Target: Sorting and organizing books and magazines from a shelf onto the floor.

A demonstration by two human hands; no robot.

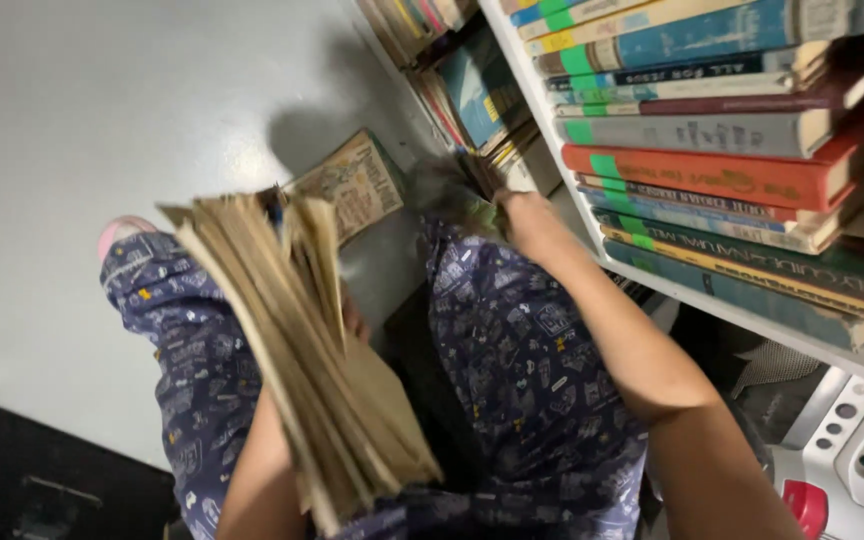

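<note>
Hands at work beside a bookshelf (pixel 592 225), seen from above over my knees in blue patterned trousers (pixel 522 370). My left hand (pixel 352 320) is almost wholly hidden behind a thick stack of worn, yellowed booklets (pixel 302 340), which it holds upright and fanned over my left leg; I cannot tell how its fingers are set, only that a bit of the hand shows at the stack's right edge. My right hand (pixel 467 185) reaches forward and low to the shelf's bottom row, where it is blurred; it seems closed on a few thin booklets (pixel 487 165) standing there, though I cannot tell the grip for certain. Just left of that hand, an old booklet with a patterned cover (pixel 352 185) leans on the grey floor (pixel 82 120). On the shelf to the right, books (pixel 712 150) lie stacked flat, many with green labels on their spines. A white device with buttons (pixel 857 450) sits at the lower right corner.
</note>
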